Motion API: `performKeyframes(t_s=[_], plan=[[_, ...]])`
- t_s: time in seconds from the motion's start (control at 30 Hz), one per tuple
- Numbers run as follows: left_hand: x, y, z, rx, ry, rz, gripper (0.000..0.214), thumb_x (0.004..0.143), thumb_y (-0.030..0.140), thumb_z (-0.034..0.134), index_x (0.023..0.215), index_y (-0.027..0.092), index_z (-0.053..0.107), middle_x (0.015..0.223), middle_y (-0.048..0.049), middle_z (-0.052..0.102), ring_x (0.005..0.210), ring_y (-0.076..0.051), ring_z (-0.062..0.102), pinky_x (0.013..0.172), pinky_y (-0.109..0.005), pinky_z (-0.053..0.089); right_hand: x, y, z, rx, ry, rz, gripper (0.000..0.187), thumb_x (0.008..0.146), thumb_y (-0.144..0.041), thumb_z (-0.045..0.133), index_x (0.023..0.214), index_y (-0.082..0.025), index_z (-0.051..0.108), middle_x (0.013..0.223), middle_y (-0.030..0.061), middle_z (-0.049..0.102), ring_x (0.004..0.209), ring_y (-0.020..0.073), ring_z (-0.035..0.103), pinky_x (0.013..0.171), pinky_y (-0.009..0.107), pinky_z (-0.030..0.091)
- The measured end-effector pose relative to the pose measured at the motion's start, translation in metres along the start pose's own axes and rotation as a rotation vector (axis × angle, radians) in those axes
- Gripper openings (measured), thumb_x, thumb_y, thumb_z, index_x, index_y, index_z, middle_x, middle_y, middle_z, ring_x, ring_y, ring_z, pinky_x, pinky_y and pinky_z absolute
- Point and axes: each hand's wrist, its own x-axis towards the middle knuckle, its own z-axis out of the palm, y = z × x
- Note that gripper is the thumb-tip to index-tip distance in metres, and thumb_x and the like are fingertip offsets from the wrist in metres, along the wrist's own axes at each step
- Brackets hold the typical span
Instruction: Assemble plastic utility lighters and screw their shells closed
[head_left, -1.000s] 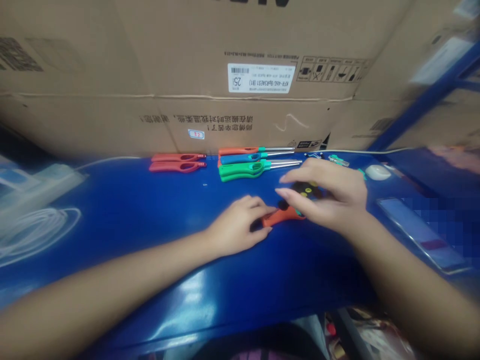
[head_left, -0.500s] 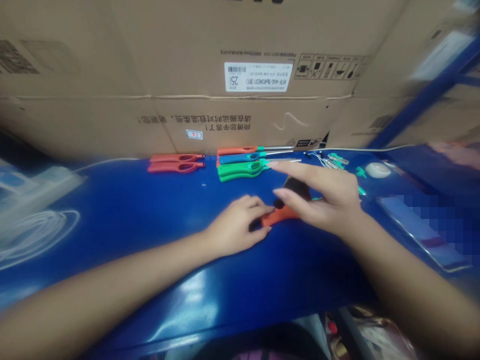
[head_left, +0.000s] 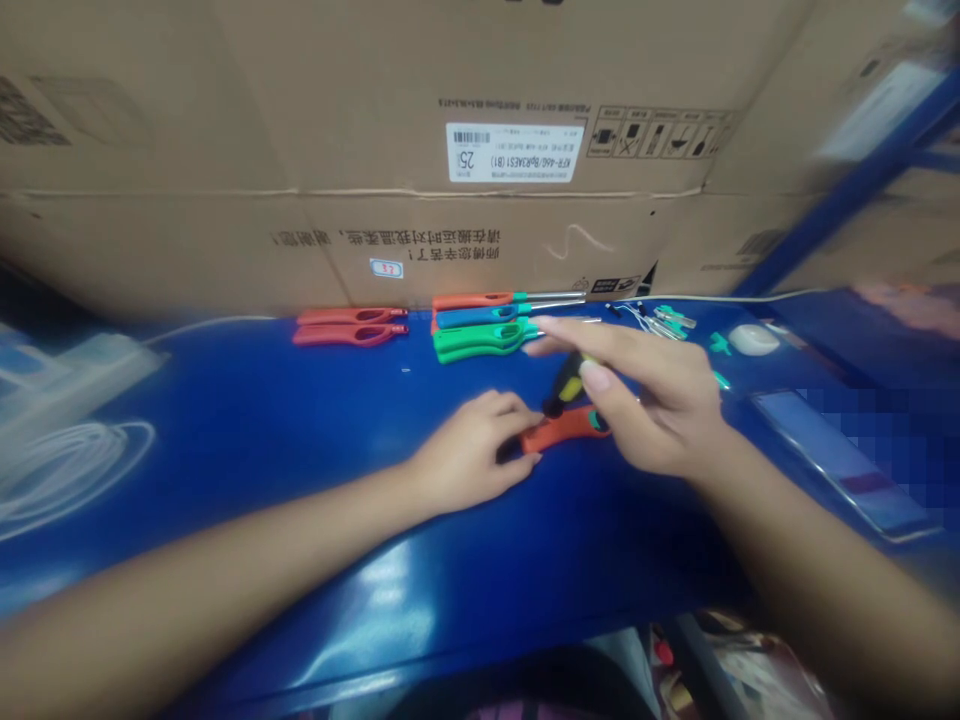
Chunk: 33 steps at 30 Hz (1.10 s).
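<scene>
An orange utility lighter lies on the blue tabletop, its handle end pinched between the thumb and fingers of my left hand. Over that lighter leans a small screwdriver with a black and yellow handle, its lower end at the lighter near my left fingertips. My right hand has its thumb against the upper part of the screwdriver handle, with the index finger stretched out above. The far end of the orange lighter is hidden behind my right hand.
Behind my hands lie green lighters, a blue lighter and an orange one, with red handles to their left. Small metal and green parts and a white rounded object sit right. Cardboard stands behind; coiled white tubing lies left.
My right thumb and fingers have shifted on the screwdriver, showing more of its yellow and black handle and more of the orange lighter. My left hand keeps its place.
</scene>
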Motion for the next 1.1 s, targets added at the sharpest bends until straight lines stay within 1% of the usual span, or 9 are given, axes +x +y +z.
performKeyframes(t_s=[0.1,0.2,0.27,0.43,0.5,0.63,0.8,0.97,1.1], plan=[[-0.0003,0.0001,-0.0002,-0.001,0.003,0.003,0.025,0.090,0.027,0.065,0.113,0.018,0.069,0.109,-0.0080,0.064,0.102,-0.024,0.058,0.092,-0.041,0.051,-0.0005,-0.0004,0.0001,0.121,-0.077,0.077,0.043,0.101,-0.021,0.046,0.142,-0.024,0.056,0.124,0.0067,0.073,0.098,0.0185,0.074,0.082,0.032,0.062],[-0.0006,-0.0005,0.0007,-0.007,0.007,-0.004,0.027,0.090,0.028,0.064,0.116,0.018,0.068,0.112,-0.0091,0.065,0.104,-0.025,0.059,0.094,-0.043,0.051,-0.0005,0.0008,0.0005,-0.011,0.023,0.014,0.032,0.094,-0.023,0.064,0.125,-0.026,0.068,0.105,0.0037,0.078,0.081,0.0163,0.075,0.073,0.027,0.061],[-0.0006,-0.0008,0.0010,-0.010,0.007,-0.004,0.029,0.090,0.027,0.064,0.117,0.018,0.068,0.111,-0.0089,0.065,0.104,-0.025,0.059,0.094,-0.043,0.051,0.0001,0.0011,0.0005,-0.108,0.068,-0.052,0.029,0.091,-0.022,0.068,0.119,-0.027,0.071,0.093,0.0023,0.079,0.080,0.0164,0.075,0.075,0.026,0.061],[-0.0004,-0.0010,0.0005,-0.004,0.001,0.011,0.024,0.091,0.027,0.064,0.112,0.019,0.068,0.110,-0.0079,0.065,0.103,-0.025,0.059,0.093,-0.041,0.051,0.0027,-0.0009,0.0017,0.108,-0.009,-0.016,0.038,0.098,-0.016,0.046,0.132,-0.021,0.063,0.119,0.0089,0.074,0.106,0.0203,0.071,0.091,0.036,0.059],[-0.0006,-0.0012,0.0009,-0.005,0.006,0.005,0.024,0.091,0.028,0.064,0.113,0.019,0.068,0.114,-0.0085,0.065,0.106,-0.026,0.060,0.095,-0.042,0.050,0.0034,-0.0009,0.0026,0.138,-0.003,-0.001,0.031,0.097,-0.018,0.051,0.124,-0.023,0.067,0.108,0.0067,0.076,0.099,0.0196,0.072,0.086,0.035,0.060],[-0.0009,-0.0015,0.0018,0.004,0.004,0.009,0.022,0.091,0.028,0.064,0.111,0.019,0.068,0.118,-0.0091,0.065,0.109,-0.026,0.060,0.097,-0.043,0.050,0.0032,0.0016,0.0023,-0.032,0.051,-0.043,0.025,0.091,-0.020,0.065,0.115,-0.026,0.073,0.096,0.0040,0.077,0.091,0.0189,0.073,0.080,0.030,0.060],[-0.0009,-0.0011,0.0005,0.035,-0.020,0.021,0.017,0.095,0.029,0.062,0.107,0.020,0.069,0.111,-0.0075,0.066,0.107,-0.025,0.060,0.096,-0.041,0.049,0.0030,0.0026,0.0005,-0.082,0.060,-0.052,0.026,0.090,-0.020,0.068,0.115,-0.027,0.072,0.090,0.0034,0.074,0.084,0.0183,0.071,0.075,0.030,0.058],[-0.0013,-0.0014,0.0005,0.057,-0.030,0.018,0.023,0.096,0.031,0.062,0.116,0.021,0.068,0.115,-0.0077,0.066,0.108,-0.026,0.059,0.097,-0.043,0.049,0.0035,0.0009,0.0003,-0.112,0.080,-0.057,0.020,0.089,-0.023,0.072,0.108,-0.025,0.073,0.081,0.0028,0.068,0.072,0.0161,0.066,0.065,0.028,0.055],[-0.0015,-0.0012,0.0011,0.053,-0.019,0.010,0.027,0.096,0.032,0.062,0.120,0.021,0.067,0.117,-0.0092,0.065,0.109,-0.027,0.060,0.097,-0.044,0.050,0.0027,-0.0018,0.0025,-0.070,0.038,-0.043,0.026,0.094,-0.021,0.062,0.120,-0.024,0.068,0.092,0.0049,0.070,0.083,0.0171,0.066,0.073,0.029,0.056]])
